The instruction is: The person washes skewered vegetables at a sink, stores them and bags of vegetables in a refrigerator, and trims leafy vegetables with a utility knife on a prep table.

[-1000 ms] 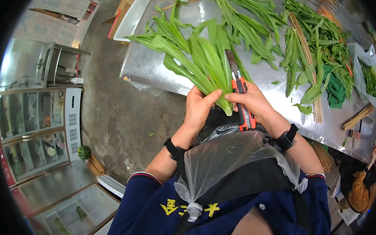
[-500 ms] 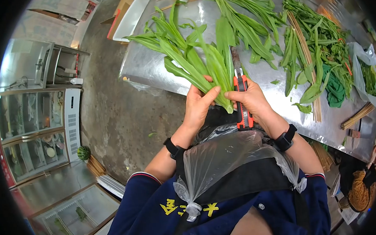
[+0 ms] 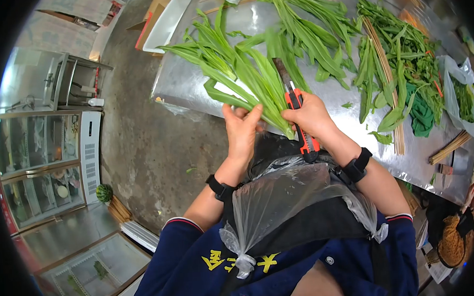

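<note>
A bunch of long green leaves slants over the near edge of the metal table, its pale stem ends towards my body. My right hand is closed round a red and black utility knife, blade pointing away from me, and its thumb presses the stems. At the left side of the bunch is my left hand, thumb and fingers curled at an outer leaf. Behind the bunch, more loose leaves lie on the metal table.
A heap of greens with thin sticks and a green cloth lies to the right, beside a plastic bag. A white tray stands at the far left table corner. Glass-door fridges and a watermelon are at left.
My left hand has shifted left and down, away from the stem ends. The knife has tilted left, and the leaves of the bunch have moved, one blurred near the blade.
</note>
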The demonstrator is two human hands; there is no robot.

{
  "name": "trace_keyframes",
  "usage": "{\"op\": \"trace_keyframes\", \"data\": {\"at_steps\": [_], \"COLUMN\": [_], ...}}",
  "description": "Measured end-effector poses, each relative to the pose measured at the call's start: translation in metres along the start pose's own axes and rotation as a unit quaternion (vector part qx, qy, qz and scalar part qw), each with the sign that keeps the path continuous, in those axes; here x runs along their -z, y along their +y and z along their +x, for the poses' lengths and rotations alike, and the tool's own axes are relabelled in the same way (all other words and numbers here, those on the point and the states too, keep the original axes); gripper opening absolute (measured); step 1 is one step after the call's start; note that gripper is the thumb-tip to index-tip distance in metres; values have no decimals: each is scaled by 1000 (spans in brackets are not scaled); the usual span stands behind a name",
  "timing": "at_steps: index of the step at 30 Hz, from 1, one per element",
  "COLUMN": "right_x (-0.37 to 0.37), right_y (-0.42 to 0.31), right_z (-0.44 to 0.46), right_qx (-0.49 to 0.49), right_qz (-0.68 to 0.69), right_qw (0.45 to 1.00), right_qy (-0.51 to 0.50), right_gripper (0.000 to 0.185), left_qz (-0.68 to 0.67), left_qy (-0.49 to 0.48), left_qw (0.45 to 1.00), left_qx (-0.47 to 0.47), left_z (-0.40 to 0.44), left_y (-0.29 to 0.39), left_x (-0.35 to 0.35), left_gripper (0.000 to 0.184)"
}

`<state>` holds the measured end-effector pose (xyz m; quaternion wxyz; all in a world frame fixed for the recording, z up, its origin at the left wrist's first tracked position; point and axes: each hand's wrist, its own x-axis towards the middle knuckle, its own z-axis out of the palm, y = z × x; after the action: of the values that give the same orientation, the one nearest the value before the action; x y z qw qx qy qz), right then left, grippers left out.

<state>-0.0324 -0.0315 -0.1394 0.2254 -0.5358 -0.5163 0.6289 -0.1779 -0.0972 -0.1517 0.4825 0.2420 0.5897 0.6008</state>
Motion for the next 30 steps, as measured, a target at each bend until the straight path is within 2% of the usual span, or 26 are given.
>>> {"op": "trace_keyframes", "data": {"at_steps": [1, 3, 4, 5, 6, 7, 9, 11, 13, 14, 16, 18, 19, 22, 24, 25, 27, 30], "right_x": [0, 1, 1, 1, 1, 0, 1, 1, 1, 2, 5, 11, 18, 41, 48, 49, 50, 46], "right_y": [3, 8, 9, 9, 9, 8, 6, 7, 11, 11, 8, -6, -8, -4, 0, 5, 12, 13], "right_z": [6, 14, 15, 17, 16, 15, 14, 14, 11, 11, 7, -14, -22, -53, -75, -82, -92, -97], "right_qx": [-1, 0, -2, -4, -4, -4, 17, 23, 23, 35, 46, 125, 123, 155, 248, 244, 229, 252], "right_qz": [-46, -94, -107, -122, -118, -121, -111, -122, -133, -166, -198, -206, -207, -129, -297, -297, -386, -417], "right_qw": [999, 996, 994, 992, 993, 992, 994, 992, 990, 984, 976, 965, 965, 977, 922, 923, 893, 873], "right_qy": [-4, -12, -13, -14, -19, -22, -10, 17, 40, 56, 72, 103, 106, 74, 13, 17, -14, 6], "right_gripper": [17, 18, 18, 17, 18, 18, 23, 28, 32, 38, 44, 47, 47, 44, 41, 41, 43, 44], "left_qz": [0, 55, 173, 172, 285, 385, 444, 464, 501, 501, 531, 543, 555, 513, 504, 495, 500, 509], "left_qy": [1, 138, 188, 191, 45, -104, -151, -166, -202, -204, -202, -200, -194, -194, -196, -196, -204, -211], "left_qw": [1000, 985, 942, 942, 905, 828, 800, 789, 754, 754, 719, 704, 689, 710, 715, 720, 720, 716], "left_qx": [-2, -89, -218, -217, -313, -395, -375, -367, -373, -372, -399, -412, -424, -441, -443, -445, -436, -429], "left_z": [1, 2, -2, -2, 0, 0, -4, 0, 0, 1, 3, 4, 4, 11, 13, 14, 15, 17], "left_y": [-2, -9, -4, 2, 7, 9, 4, 9, 13, 13, 10, 10, 10, 3, 4, 4, 5, 7], "left_x": [5, 16, 10, 9, 8, 9, -2, 0, 0, 0, -1, -4, -6, -10, -11, -12, -13, -13], "left_gripper": [57, 57, 45, 45, 38, 31, 22, 24, 29, 29, 36, 36, 37, 32, 30, 29, 28, 26]}}
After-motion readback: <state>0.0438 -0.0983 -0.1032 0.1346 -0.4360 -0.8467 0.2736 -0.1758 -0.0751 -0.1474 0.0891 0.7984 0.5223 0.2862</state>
